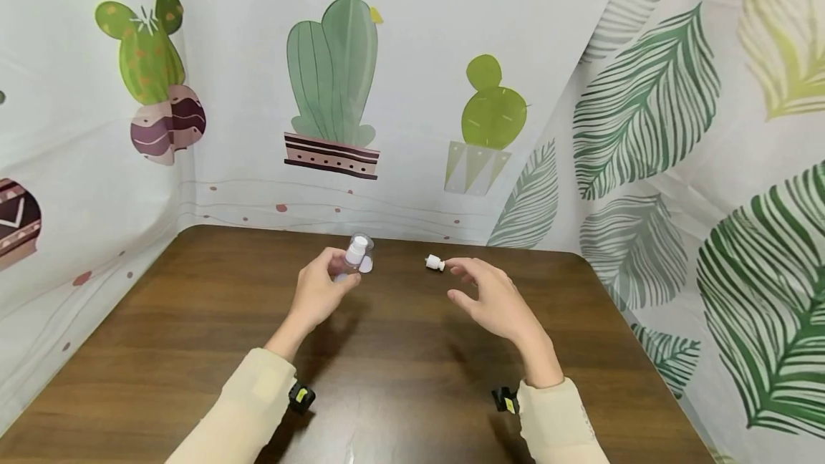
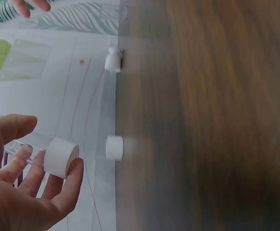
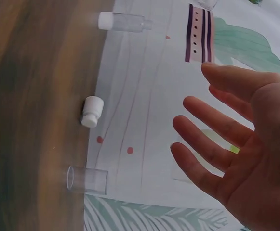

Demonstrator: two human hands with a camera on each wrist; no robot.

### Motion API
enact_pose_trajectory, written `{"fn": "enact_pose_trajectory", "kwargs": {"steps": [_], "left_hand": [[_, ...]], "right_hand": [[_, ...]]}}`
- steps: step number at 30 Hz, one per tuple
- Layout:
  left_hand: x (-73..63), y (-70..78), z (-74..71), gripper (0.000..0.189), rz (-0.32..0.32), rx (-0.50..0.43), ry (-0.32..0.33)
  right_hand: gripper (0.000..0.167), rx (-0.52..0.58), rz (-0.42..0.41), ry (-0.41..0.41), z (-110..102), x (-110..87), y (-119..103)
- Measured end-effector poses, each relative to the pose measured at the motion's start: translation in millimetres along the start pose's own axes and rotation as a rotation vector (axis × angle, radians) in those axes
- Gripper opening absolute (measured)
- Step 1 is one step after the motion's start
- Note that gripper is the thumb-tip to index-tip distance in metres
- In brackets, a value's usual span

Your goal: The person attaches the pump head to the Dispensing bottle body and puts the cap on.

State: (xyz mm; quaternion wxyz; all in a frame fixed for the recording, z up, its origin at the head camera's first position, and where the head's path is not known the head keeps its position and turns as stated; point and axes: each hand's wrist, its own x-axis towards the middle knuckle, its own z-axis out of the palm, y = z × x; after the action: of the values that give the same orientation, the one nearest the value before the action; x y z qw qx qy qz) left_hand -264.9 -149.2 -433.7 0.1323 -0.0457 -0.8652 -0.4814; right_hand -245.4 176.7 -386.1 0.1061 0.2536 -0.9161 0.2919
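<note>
My left hand point(image 1: 322, 288) holds a clear bottle with a white base point(image 2: 59, 158); in the head view its white top point(image 1: 356, 249) shows inside a clear cover. Behind it stands a second clear bottle point(image 3: 125, 22), narrow-necked, on a white base point(image 2: 114, 147). A small white pump head point(image 1: 435, 263) lies on its side on the table. Near it is my right hand point(image 1: 493, 296), fingers loosely spread and holding nothing; in the right wrist view they hover above the table, apart from the pump head. A clear cap point(image 3: 89, 180) stands beyond the pump head, hidden from the head view.
The brown wooden table point(image 1: 399, 392) ends at a white backdrop point(image 1: 412, 77) printed with cacti and leaves, which rises along its back and sides. The bottles and small parts stand near the table's far edge.
</note>
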Motion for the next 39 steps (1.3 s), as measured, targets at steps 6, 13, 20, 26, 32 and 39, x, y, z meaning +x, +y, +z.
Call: {"fn": "enact_pose_trajectory", "kwargs": {"steps": [6,13,20,26,32,39], "left_hand": [[13.6,-11.0,-9.8,0.042,-0.038,-0.008,0.003],[25.6,-24.1,-16.4,0.043,-0.101,-0.016,0.02],[30.3,-33.2,-20.0,0.043,-0.146,-0.039,0.036],[31.3,-40.2,-22.5,0.046,-0.171,-0.024,0.007],[30.6,-48.2,-25.1,0.046,-0.198,-0.007,-0.017],[27.5,-53.4,-26.3,0.043,-0.208,0.037,-0.042]], "right_hand": [[0.048,0.031,-0.029,-0.002,1.8,-4.8,3.1],[0.049,0.014,-0.04,-0.015,4.9,-13.2,5.5],[0.049,-0.025,-0.03,0.028,7.2,-19.4,7.6],[0.05,-0.038,-0.012,0.053,9.2,-21.5,8.8],[0.05,-0.032,-0.008,0.055,13.3,-23.0,11.8],[0.051,-0.025,-0.019,0.06,16.1,-22.9,12.9]]}}
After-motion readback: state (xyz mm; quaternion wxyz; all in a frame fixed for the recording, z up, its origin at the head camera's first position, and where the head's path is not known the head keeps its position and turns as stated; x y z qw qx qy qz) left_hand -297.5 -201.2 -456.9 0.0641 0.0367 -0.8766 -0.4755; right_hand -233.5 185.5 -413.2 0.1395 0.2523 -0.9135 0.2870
